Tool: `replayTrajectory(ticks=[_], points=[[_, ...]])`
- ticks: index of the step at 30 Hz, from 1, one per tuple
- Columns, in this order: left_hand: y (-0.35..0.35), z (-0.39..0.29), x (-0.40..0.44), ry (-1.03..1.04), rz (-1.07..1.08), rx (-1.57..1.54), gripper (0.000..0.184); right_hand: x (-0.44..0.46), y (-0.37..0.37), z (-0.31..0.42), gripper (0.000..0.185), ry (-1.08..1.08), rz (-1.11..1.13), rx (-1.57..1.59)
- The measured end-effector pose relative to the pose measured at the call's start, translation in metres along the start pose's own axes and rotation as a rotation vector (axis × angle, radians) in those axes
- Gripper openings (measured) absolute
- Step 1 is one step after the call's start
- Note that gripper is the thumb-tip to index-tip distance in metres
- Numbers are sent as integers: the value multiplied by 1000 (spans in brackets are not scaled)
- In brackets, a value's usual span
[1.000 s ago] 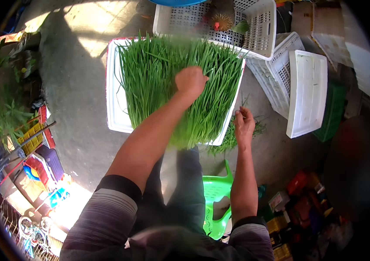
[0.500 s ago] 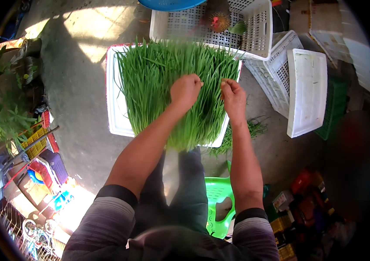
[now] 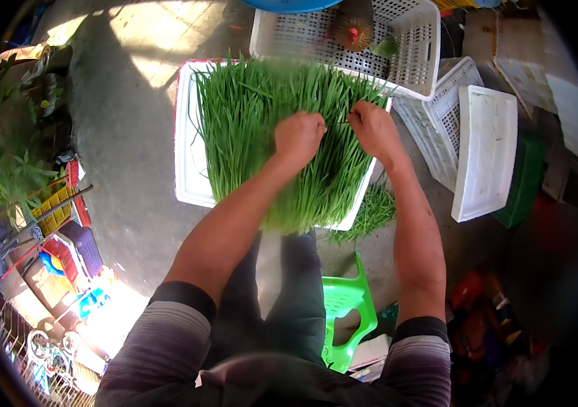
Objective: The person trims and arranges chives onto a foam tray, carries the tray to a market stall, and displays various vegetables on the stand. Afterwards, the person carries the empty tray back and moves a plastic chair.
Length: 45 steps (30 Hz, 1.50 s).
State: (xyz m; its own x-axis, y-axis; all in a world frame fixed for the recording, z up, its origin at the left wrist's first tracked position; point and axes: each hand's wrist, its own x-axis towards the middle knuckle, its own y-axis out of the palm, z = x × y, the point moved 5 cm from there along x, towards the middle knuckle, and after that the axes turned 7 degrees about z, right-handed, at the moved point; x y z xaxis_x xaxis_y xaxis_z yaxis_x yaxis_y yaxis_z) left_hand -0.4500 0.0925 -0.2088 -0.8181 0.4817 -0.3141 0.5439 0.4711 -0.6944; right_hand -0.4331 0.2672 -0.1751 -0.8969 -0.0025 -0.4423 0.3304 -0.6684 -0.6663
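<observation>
Long green garlic chives (image 3: 248, 129) lie in a thick layer on a white foam tray (image 3: 187, 159), covering most of it. Over their right half, my left hand (image 3: 299, 139) is closed, fingertips pinched together. A short gap to the right, my right hand (image 3: 374, 130) is also closed in a pinch, near the tray's right edge. Between the two sets of fingertips runs a thin dark strand (image 3: 338, 123); whether it is a chive blade or a tie I cannot tell.
A white plastic crate (image 3: 431, 57) with a hen (image 3: 355, 34) in it stands beyond the tray. To the right are another crate (image 3: 431, 146) and a foam lid (image 3: 486, 152). Loose chives (image 3: 370, 214) lie on the floor, near a green plastic chair (image 3: 363, 298).
My right hand has turned inward and moved up slightly, its fingers closer to my left hand. The strand between them now shows. The view has shifted a little.
</observation>
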Motion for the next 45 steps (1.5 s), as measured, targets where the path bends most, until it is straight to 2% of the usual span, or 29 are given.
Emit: replayTrajectory(ticks=[2,5,7,8,11,13,15,17,19,20,23,26,28,32,35,38,41,45], points=[[3,-1,1,13,3,28,6,-11,-2,0,18,-39,38,-66],[5,6,3,-4,34,27,6,-31,-12,-12,19,40,10,-27],[4,9,2,-31,67,-23,7,-45,-19,-26,19,153,2,102],[3,8,0,-25,85,-64,14,-56,-21,-33,19,214,0,166],[-13,0,-5,0,-23,-175,23,-101,3,-73,19,406,-65,714],[-24,7,-2,-92,-36,-242,20,-140,31,-89,19,403,-105,765],[-35,28,8,-195,-50,-295,22,-190,84,-153,23,453,41,527],[-46,48,24,-184,-126,-245,19,-229,103,-180,35,647,78,42],[-51,71,37,-178,-192,-191,17,-246,105,-173,38,774,56,113],[-48,83,44,-200,-145,-141,19,-252,108,-169,39,843,45,150],[-37,100,56,-275,-1,-39,23,-242,109,-151,40,382,-325,-24],[-29,101,58,-342,97,-29,23,-188,96,-141,41,469,-401,287],[-16,115,60,-344,87,-17,21,-132,65,-88,39,472,-362,687],[-19,111,56,-371,124,-85,18,-41,37,-27,36,263,-347,692],[-21,112,54,-352,87,-169,20,5,44,-8,34,135,-323,588],[-25,106,46,-330,53,-265,24,33,57,14,30,63,-205,457],[-26,102,42,-255,-18,-285,20,52,53,51,29,-165,-183,161],[-25,100,40,-181,-56,-233,21,76,76,59,25,-241,-107,-128]])
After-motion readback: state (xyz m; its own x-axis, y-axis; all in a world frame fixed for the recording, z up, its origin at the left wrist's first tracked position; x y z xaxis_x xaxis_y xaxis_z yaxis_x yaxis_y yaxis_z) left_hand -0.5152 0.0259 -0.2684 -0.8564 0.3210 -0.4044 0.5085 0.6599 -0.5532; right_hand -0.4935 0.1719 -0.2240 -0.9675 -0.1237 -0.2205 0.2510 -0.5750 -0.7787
